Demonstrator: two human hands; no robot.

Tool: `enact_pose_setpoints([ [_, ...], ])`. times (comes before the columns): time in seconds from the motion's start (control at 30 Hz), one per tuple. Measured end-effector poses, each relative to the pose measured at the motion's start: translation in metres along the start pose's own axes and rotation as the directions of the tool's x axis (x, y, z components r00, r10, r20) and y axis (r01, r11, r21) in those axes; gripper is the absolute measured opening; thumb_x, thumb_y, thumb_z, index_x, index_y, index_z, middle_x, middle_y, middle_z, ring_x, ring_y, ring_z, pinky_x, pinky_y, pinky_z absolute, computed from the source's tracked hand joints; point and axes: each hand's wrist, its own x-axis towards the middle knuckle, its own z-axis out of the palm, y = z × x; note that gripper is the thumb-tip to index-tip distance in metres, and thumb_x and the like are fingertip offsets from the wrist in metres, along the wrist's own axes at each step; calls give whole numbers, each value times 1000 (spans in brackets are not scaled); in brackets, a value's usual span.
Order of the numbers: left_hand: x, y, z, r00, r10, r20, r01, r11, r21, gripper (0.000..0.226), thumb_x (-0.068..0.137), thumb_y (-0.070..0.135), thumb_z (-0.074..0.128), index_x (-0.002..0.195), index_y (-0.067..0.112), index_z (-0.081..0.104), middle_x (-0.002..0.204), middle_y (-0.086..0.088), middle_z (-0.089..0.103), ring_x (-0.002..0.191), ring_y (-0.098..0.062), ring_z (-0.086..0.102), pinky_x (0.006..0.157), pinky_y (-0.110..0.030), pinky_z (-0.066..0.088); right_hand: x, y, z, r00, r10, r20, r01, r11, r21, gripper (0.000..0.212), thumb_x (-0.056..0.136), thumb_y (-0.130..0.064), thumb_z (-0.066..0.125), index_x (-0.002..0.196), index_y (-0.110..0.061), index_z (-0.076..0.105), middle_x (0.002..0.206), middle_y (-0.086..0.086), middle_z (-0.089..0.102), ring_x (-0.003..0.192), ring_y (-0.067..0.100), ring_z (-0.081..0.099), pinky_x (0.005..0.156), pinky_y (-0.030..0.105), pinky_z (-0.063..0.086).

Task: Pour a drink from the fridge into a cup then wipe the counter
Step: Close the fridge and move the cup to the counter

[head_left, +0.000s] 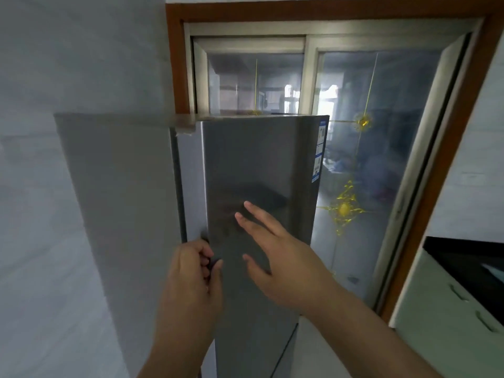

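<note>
We stand in front of a tall grey fridge (pixel 136 200) whose upper door (pixel 259 165) is swung partly open toward us. Our left hand (pixel 195 271) grips the door's left edge, fingers curled round it and the thumb pressed on the brushed-metal front. Our right hand (pixel 275 252) is spread open with straight fingers over the door's front; we cannot tell whether the fingertips touch the metal or float just off it. It holds nothing.

A strip of blue-and-white labels (pixel 319 154) runs down the door's right edge; the print is too small and blurred for us to read, and no brand name is legible.

Behind the fridge is a sliding glass door (pixel 381 159) in a brown wooden frame (pixel 447 165), its panes decorated with yellow floral motifs (pixel 344 208) joined by thin yellow lines. At the lower right, pale green cabinet drawers (pixel 447 309) with bar handles sit beneath a dark counter (pixel 469 263). The drink and the cup do not show here; the fridge interior is hidden behind the door.
</note>
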Motion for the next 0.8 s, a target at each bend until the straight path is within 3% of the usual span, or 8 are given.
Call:
enact_pose_setpoints([
  [0.1,-10,1,-1,968,243,63,-250,957,144,38,88,-5,62,112,23,53,108,-3,57,89,-21,59,74,-39,53,-9,-10,1,996,72,-52,-73,997,-17,68,99,-46,56,160,-49,25,166,-33,17,137,1,51,100,35,56],
  [0.17,-19,2,1,912,382,152,-404,901,161,31,85,2,66,114,12,63,109,-10,65,94,-30,62,87,-37,47,-25,-13,0,980,149,-134,-153,988,-23,63,99,-44,57,158,-46,35,160,-28,35,138,1,50,101,34,55],
  [0.23,-25,7,11,888,353,296,-385,921,55,31,90,7,70,120,12,67,117,-7,66,105,-27,62,92,-30,46,-51,-10,-2,938,277,-210,-279,960,20,56,99,-39,61,153,-40,47,150,-22,50,131,0,53,99,31,55],
  [0.3,-30,17,26,844,289,452,-271,957,-106,35,94,21,68,129,20,64,127,1,63,114,-24,62,92,-28,46,-89,-4,-9,862,436,-259,-441,896,42,52,99,-37,63,150,-40,51,143,-20,56,125,-2,55,97,28,55],
  [0.4,-42,31,64,740,288,608,-149,951,-269,38,98,32,61,136,24,62,137,4,60,125,-22,58,100,-30,43,-154,3,-24,701,645,-306,-670,742,28,47,100,-41,62,146,-44,53,142,-23,55,123,-2,57,97,25,54],
  [0.47,-58,46,90,661,354,662,-158,928,-338,38,100,37,57,135,23,62,138,3,59,126,-20,58,103,-30,44,-200,1,-36,582,740,-337,-784,620,7,44,101,-41,61,145,-44,54,141,-23,55,124,-3,55,98,18,48],
  [0.53,-79,69,110,577,409,707,-147,903,-403,34,103,35,58,135,25,63,136,6,59,123,-16,58,102,-29,44,-246,-5,-49,450,813,-370,-874,485,2,45,102,-42,60,146,-43,53,143,-22,55,127,0,53,100,19,46],
  [0.8,-197,211,137,177,710,682,-212,704,-678,38,102,38,55,140,34,56,139,15,52,119,-9,55,93,-26,42,-439,-70,-108,-80,842,-533,-992,-12,128,44,100,-46,59,143,-43,51,148,-22,50,133,6,52,103,38,53],
])
